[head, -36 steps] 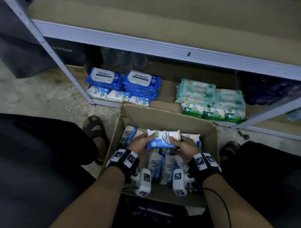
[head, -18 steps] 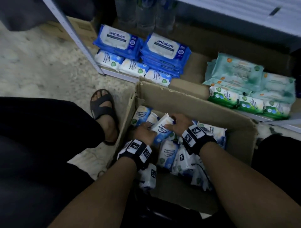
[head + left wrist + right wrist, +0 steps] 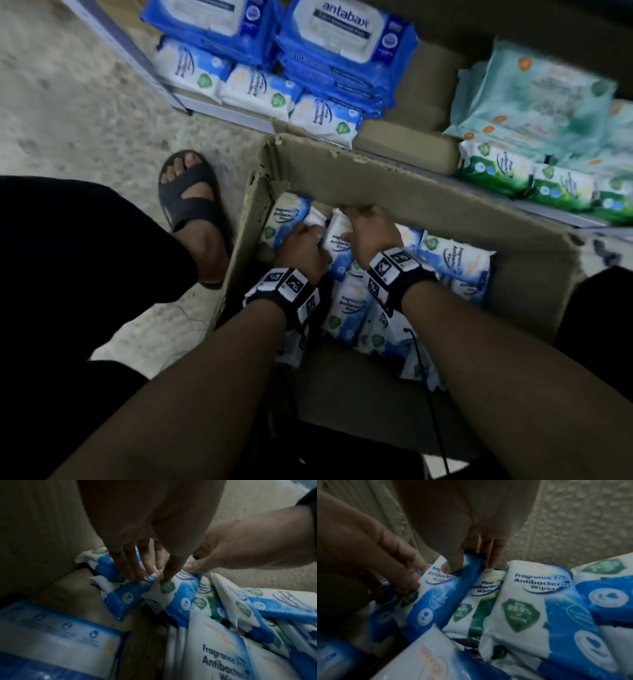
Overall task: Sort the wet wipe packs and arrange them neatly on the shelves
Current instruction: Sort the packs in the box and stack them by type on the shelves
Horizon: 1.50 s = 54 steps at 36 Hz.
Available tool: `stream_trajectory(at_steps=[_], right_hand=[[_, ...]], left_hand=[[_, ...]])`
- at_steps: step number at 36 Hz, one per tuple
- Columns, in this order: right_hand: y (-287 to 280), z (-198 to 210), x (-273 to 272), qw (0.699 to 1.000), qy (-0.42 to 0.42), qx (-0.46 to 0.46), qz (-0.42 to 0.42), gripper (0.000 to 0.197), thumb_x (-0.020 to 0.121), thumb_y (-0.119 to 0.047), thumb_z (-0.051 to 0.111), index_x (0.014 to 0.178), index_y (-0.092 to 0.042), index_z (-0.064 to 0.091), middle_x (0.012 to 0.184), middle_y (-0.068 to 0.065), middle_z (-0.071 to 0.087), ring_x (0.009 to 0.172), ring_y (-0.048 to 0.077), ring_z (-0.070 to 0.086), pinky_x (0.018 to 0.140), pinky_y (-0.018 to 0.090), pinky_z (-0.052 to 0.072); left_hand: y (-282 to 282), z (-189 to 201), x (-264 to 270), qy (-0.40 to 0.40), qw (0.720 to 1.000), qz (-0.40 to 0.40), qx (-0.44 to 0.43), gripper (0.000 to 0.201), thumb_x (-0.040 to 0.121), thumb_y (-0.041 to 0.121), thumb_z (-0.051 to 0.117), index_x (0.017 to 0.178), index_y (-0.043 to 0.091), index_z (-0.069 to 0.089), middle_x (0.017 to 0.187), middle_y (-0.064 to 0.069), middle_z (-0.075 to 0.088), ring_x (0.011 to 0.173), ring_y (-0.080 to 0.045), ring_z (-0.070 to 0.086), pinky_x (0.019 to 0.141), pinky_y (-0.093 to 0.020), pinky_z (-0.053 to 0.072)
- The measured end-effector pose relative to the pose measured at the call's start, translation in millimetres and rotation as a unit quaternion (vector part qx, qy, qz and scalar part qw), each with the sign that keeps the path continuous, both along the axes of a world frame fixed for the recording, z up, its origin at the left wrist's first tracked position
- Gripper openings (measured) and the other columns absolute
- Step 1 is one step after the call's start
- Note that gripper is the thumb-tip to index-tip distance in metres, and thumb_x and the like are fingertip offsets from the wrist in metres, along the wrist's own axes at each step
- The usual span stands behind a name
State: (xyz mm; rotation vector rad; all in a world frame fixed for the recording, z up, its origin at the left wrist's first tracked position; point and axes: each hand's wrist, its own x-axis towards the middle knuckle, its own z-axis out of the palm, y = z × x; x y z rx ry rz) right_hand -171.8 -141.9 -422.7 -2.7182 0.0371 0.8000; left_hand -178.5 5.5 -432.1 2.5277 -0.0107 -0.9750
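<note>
Wipe pack (image 3: 337,240), blue-white, sits back down among the loose packs in the cardboard box (image 3: 394,181); a second ago you held it up, so it isn't shelved yet. Your right hand (image 3: 371,228) pinches its top, your left hand (image 3: 303,248) presses straight fingers beside. Beyond, the box wall blocks reach to the shelf rows (image 3: 325,116).

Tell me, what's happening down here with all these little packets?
A person is crouched at a cardboard box of wet wipe packs, both hands inside. The right hand pinches a blue Fragrance Free Antibacterial Wipes pack, thumb on its front; the left hand touches the same pack and its neighbours. A green Pine pack sits among the blue ones. On the shelf behind, blue Antabax packs and green packs already lie grouped.
</note>
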Motion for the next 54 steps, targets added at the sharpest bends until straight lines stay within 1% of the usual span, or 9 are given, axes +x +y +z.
stream_trajectory(at_steps=[4, 9, 15, 19, 22, 27, 33, 47, 54], right_hand=[[-2.0, 5.2, -5.0, 0.999, -0.033, 0.021, -0.001, 0.058, 0.092, -0.027, 0.066, 0.144, -0.017, 0.043, 0.141, 0.007, 0.051, 0.128, 0.031, 0.043, 0.098, 0.036, 0.040], [-6.0, 7.9, -24.9, 0.994, -0.104, -0.003, 0.020, 0.048, 0.078, -0.023, 0.077, 0.120, -0.008, 0.060, 0.117, 0.015, 0.056, 0.102, 0.038, 0.053, 0.083, 0.044, 0.050], [-3.3, 6.2, -38.3, 0.997, -0.061, -0.028, 0.049, 0.050, 0.079, -0.028, 0.074, 0.123, -0.011, 0.058, 0.137, 0.015, 0.047, 0.120, 0.038, 0.046, 0.091, 0.046, 0.046], [-0.7, 12.1, -38.3, 0.995, -0.065, -0.049, 0.054, 0.052, 0.079, -0.030, 0.073, 0.125, -0.015, 0.055, 0.139, 0.015, 0.043, 0.119, 0.038, 0.044, 0.091, 0.047, 0.042], [0.0, 10.8, -42.1, 0.993, -0.060, -0.034, 0.093, 0.061, 0.077, -0.029, 0.076, 0.133, -0.019, 0.053, 0.143, 0.015, 0.042, 0.124, 0.039, 0.041, 0.094, 0.049, 0.042], [2.4, 5.4, -48.2, 0.988, -0.023, -0.060, 0.140, 0.067, 0.087, -0.027, 0.070, 0.147, -0.021, 0.040, 0.155, 0.014, 0.029, 0.138, 0.038, 0.030, 0.100, 0.051, 0.037], [5.7, 2.6, -43.3, 0.988, 0.007, -0.057, 0.143, 0.066, 0.094, -0.017, 0.054, 0.153, -0.021, 0.023, 0.163, 0.011, 0.005, 0.146, 0.036, 0.012, 0.111, 0.050, 0.025], [4.4, 3.4, -30.5, 0.986, 0.087, -0.035, 0.139, 0.071, 0.096, -0.016, 0.050, 0.156, -0.024, 0.013, 0.164, 0.004, -0.011, 0.151, 0.032, -0.002, 0.119, 0.049, 0.016], [-4.4, 7.1, -31.6, 0.985, 0.104, -0.012, 0.140, 0.082, 0.094, -0.023, 0.054, 0.157, -0.025, 0.002, 0.163, 0.001, -0.018, 0.152, 0.027, -0.006, 0.122, 0.042, 0.009]], left_hand=[[-5.1, -2.6, -0.4, 0.011, 0.999, 0.030, -0.026, 0.022, 0.086, 0.023, 0.057, 0.106, 0.018, 0.066, 0.108, -0.010, 0.068, 0.102, -0.029, 0.061, 0.075, -0.025, 0.042], [-8.9, -8.9, -0.7, 0.021, 0.996, 0.076, -0.041, 0.030, 0.088, 0.047, 0.062, 0.075, 0.021, 0.056, 0.086, -0.007, 0.069, 0.086, -0.025, 0.062, 0.069, -0.027, 0.042], [-6.2, -3.4, 12.5, 0.047, 0.998, -0.007, -0.029, 0.002, 0.079, 0.017, 0.060, 0.079, 0.020, 0.059, 0.104, -0.007, 0.062, 0.100, -0.028, 0.060, 0.077, -0.028, 0.046], [0.4, -13.0, 15.5, 0.007, 0.998, -0.053, -0.019, 0.054, 0.081, 0.011, 0.061, 0.134, 0.023, 0.052, 0.155, -0.006, 0.027, 0.137, -0.033, 0.033, 0.111, -0.042, 0.034], [4.6, -19.8, 14.6, 0.029, 0.994, -0.105, -0.012, 0.068, 0.088, 0.014, 0.056, 0.150, 0.030, 0.032, 0.162, -0.001, 0.015, 0.144, -0.031, 0.023, 0.116, -0.043, 0.028], [6.0, -14.6, 17.6, 0.037, 0.989, -0.132, 0.058, 0.066, 0.085, 0.018, 0.062, 0.144, 0.025, 0.035, 0.147, -0.006, 0.024, 0.132, -0.033, 0.036, 0.101, -0.050, 0.044], [4.8, -6.7, 14.5, 0.022, 0.975, -0.158, 0.154, 0.042, 0.094, 0.014, 0.054, 0.134, 0.008, 0.044, 0.142, -0.012, 0.028, 0.127, -0.032, 0.039, 0.094, -0.045, 0.045], [10.6, -2.1, 14.6, 0.051, 0.972, -0.179, 0.143, 0.064, 0.090, 0.012, 0.061, 0.145, 0.008, 0.028, 0.149, -0.013, 0.031, 0.127, -0.037, 0.047, 0.094, -0.047, 0.045], [9.5, 17.6, 18.9, 0.056, 0.969, -0.185, 0.154, 0.053, 0.083, 0.029, 0.072, 0.129, 0.009, 0.053, 0.139, -0.015, 0.043, 0.120, -0.031, 0.054, 0.093, -0.040, 0.048]])
